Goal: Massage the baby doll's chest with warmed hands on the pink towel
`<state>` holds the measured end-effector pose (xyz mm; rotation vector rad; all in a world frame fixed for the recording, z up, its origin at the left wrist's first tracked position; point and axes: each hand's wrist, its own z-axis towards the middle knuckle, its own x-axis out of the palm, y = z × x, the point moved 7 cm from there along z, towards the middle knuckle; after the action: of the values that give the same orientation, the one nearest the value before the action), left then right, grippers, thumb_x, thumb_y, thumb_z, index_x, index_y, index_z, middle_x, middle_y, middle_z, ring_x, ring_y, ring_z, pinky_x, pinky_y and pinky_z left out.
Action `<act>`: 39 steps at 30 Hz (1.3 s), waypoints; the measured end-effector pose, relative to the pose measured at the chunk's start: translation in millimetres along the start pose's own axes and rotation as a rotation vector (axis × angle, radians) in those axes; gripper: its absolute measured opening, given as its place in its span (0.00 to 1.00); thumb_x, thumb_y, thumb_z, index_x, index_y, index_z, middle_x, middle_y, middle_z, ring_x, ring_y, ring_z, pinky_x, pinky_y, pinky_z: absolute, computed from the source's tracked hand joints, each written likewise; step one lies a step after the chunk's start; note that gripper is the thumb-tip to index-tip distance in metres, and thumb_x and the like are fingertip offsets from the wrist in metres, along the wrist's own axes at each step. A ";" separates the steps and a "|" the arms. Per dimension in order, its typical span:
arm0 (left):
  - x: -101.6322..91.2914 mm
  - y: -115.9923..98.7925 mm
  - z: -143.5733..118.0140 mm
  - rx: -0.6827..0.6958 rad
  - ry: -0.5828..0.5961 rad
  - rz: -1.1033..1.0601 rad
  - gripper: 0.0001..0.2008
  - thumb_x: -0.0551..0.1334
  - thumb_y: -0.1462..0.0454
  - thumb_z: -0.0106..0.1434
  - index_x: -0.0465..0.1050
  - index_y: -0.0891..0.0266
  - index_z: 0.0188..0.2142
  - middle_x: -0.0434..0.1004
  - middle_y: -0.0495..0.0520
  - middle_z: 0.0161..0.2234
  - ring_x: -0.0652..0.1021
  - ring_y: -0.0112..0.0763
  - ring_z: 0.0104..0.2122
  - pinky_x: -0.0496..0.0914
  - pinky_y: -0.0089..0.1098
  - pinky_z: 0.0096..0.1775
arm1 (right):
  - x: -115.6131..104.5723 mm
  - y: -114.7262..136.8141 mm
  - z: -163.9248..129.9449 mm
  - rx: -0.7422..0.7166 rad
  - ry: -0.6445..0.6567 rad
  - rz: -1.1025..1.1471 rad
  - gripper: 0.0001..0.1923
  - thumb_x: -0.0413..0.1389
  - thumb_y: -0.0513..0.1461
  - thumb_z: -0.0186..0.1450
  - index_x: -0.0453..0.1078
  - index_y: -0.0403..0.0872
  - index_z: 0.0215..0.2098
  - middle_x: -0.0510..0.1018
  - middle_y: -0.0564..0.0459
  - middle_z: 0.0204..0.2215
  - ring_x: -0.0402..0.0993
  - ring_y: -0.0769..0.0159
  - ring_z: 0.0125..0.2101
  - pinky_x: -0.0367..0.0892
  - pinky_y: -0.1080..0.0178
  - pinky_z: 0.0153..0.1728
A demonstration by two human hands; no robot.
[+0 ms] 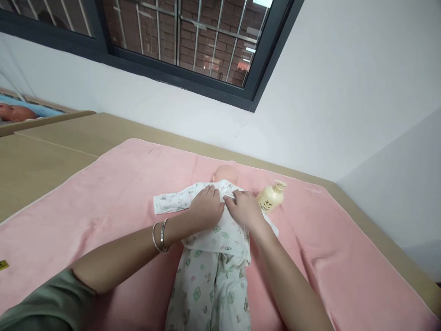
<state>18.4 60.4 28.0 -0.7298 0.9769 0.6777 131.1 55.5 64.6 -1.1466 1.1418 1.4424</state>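
A baby doll [226, 173] lies on a pink blanket [120, 184], only the top of its bald head showing. It is dressed in a white printed baby shirt [223, 236] and matching trousers [196, 285]. My left hand [206, 209], below two silver bangles, pinches the shirt's cloth near the neck. Close beside it, my right hand [245, 212] grips the same gathered cloth with thumb and fingers. One sleeve [172, 201] stretches out flat to the left; the other is mostly hidden behind my right hand. Whether the doll's face points up is hidden.
A cream pump bottle [272, 196] lies tilted on the blanket, just right of my right hand. The tan tabletop [51, 142] borders the blanket. Behind stand a white wall [327, 92] and a dark-framed window [253, 94]. Another doll [15, 112] is partly visible at far left.
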 end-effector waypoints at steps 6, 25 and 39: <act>-5.1 -9.9 -8.5 0.037 0.017 0.018 0.20 0.48 0.61 0.71 0.71 0.71 0.52 0.73 0.74 0.54 0.70 0.53 0.60 0.63 0.55 0.59 | 4.7 -5.2 8.7 -0.069 0.005 0.080 0.21 0.44 0.48 0.73 0.71 0.43 0.48 0.78 0.43 0.49 0.70 0.56 0.51 0.59 0.61 0.51; 2.9 13.2 7.1 -0.088 -0.058 0.050 0.22 0.47 0.62 0.71 0.66 0.72 0.58 0.70 0.70 0.60 0.69 0.48 0.62 0.62 0.48 0.61 | 18.8 0.9 11.5 0.046 -0.033 0.109 0.27 0.40 0.45 0.75 0.63 0.35 0.63 0.65 0.36 0.64 0.58 0.54 0.65 0.53 0.57 0.64; 1.0 24.4 20.7 -0.016 -0.042 -0.112 0.22 0.47 0.62 0.71 0.66 0.68 0.59 0.72 0.65 0.59 0.71 0.45 0.60 0.63 0.45 0.62 | 24.0 21.3 -4.2 0.039 -0.023 0.066 0.34 0.36 0.48 0.75 0.52 0.30 0.69 0.54 0.31 0.68 0.48 0.49 0.69 0.44 0.52 0.68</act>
<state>9.7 91.1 29.1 -0.7752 0.8866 0.6015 107.5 51.3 42.7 -1.0713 1.1963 1.4730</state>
